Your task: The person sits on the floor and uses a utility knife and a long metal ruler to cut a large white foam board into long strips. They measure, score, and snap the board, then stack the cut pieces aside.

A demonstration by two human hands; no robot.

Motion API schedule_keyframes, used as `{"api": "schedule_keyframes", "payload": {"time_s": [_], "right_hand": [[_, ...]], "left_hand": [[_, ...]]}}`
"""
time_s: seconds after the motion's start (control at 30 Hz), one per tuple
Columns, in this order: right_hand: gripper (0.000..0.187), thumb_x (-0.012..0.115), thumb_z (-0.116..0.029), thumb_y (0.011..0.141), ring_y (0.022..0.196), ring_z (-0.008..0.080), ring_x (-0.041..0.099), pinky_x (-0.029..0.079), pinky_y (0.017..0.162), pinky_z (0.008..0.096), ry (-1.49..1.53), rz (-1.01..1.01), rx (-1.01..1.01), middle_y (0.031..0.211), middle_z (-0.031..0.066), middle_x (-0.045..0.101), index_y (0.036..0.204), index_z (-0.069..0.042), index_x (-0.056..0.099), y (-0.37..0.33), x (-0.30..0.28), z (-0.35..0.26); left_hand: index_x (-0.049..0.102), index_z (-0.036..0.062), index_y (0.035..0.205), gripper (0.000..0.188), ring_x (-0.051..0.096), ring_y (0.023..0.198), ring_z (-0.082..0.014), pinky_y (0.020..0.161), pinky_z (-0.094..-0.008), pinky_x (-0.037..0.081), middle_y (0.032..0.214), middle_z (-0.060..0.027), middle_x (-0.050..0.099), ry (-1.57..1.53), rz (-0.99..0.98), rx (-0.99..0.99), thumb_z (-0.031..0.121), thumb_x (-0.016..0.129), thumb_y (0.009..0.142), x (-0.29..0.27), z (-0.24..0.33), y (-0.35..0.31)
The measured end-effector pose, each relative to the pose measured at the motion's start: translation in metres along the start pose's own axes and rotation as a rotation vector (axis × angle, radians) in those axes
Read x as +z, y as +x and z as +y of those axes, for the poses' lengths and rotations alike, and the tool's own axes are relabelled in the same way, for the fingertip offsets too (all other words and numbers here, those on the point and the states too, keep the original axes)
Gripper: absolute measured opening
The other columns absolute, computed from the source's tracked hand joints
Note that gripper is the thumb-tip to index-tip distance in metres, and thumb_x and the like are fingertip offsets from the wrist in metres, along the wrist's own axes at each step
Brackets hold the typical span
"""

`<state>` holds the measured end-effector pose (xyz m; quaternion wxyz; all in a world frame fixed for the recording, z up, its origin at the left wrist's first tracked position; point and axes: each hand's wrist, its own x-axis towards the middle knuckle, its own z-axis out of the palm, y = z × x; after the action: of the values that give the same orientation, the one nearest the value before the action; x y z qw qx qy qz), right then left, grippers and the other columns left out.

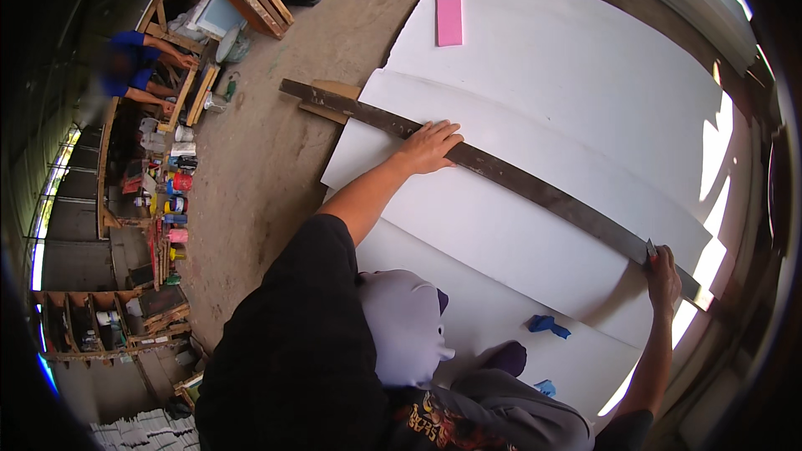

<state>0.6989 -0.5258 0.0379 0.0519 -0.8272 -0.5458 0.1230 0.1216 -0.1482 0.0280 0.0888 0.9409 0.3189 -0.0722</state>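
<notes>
A long dark straightedge (535,192) lies aslant across white sheets (535,75) spread on the floor. My left hand (430,149) holds it down near its left part, with the thumb and fingers on either side of the bar. Toward its right end, my right hand (664,280) is closed round a utility knife (652,254) with a red body. The knife's blade points up and away from me, over the bar. Whether the blade touches the sheet cannot be told.
A pink block (449,17) rests on the far sheet. Blue crumpled scraps (548,326) lie near my legs. A brown board piece (330,100) sits under the bar's left end. Further left, another person (134,67) handles a wooden frame (200,93), near several paint pots (180,182).
</notes>
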Motion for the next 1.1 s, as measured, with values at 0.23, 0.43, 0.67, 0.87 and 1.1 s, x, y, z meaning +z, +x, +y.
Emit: {"api": "schedule_keyframes", "payload": {"time_s": [0.23, 0.43, 0.67, 0.87, 1.1], "right_hand": [[0.046, 0.076, -0.015, 0.088, 0.109, 0.0403, 0.069, 0.056, 0.083, 0.0497, 0.005, -0.017, 0.052, 0.137, 0.0057, 0.064, 0.131, -0.015, 0.059, 0.001, -0.004, -0.002], [0.046, 0.076, -0.016, 0.089, 0.108, 0.0409, 0.069, 0.057, 0.083, 0.0489, -0.009, -0.012, 0.067, 0.140, 0.0067, 0.064, 0.131, -0.014, 0.060, 0.003, -0.005, 0.001], [0.045, 0.077, -0.016, 0.088, 0.105, 0.0410, 0.071, 0.057, 0.081, 0.0489, -0.029, -0.040, 0.097, 0.137, 0.0069, 0.065, 0.130, -0.014, 0.061, 0.006, -0.008, -0.010], [0.045, 0.078, -0.016, 0.087, 0.108, 0.0394, 0.070, 0.058, 0.081, 0.0471, -0.016, -0.026, 0.108, 0.135, 0.0065, 0.066, 0.129, -0.014, 0.062, 0.007, -0.015, -0.016], [0.063, 0.085, -0.030, 0.080, 0.112, 0.0343, 0.070, 0.058, 0.089, 0.0446, -0.001, -0.061, 0.111, 0.137, 0.0049, 0.067, 0.137, -0.016, 0.060, 0.011, -0.024, -0.007]], "left_hand": [[0.055, 0.0119, 0.140, 0.064, 0.041, 0.149, -0.0349, 0.121, -0.0527, 0.035, 0.157, -0.0122, 0.048, -0.082, 0.020, 0.019, 0.038, 0.081, 0.088, 0.000, -0.005, 0.010], [0.056, 0.0117, 0.136, 0.063, 0.042, 0.148, -0.0362, 0.120, -0.0526, 0.037, 0.156, -0.0133, 0.048, -0.064, 0.063, 0.044, 0.038, 0.083, 0.086, 0.007, -0.002, 0.004], [0.057, 0.0099, 0.135, 0.065, 0.047, 0.143, -0.0377, 0.116, -0.0513, 0.040, 0.153, -0.0153, 0.051, -0.088, 0.091, 0.089, 0.039, 0.085, 0.083, 0.012, -0.014, 0.003], [0.058, 0.0090, 0.134, 0.066, 0.050, 0.140, -0.0381, 0.115, -0.0503, 0.042, 0.149, -0.0156, 0.055, -0.087, 0.096, 0.081, 0.039, 0.086, 0.083, 0.010, -0.015, 0.006], [0.062, 0.0057, 0.133, 0.069, 0.052, 0.138, -0.0392, 0.113, -0.0507, 0.043, 0.147, -0.0170, 0.056, -0.104, 0.051, 0.074, 0.033, 0.090, 0.076, 0.000, -0.011, 0.015]]}}
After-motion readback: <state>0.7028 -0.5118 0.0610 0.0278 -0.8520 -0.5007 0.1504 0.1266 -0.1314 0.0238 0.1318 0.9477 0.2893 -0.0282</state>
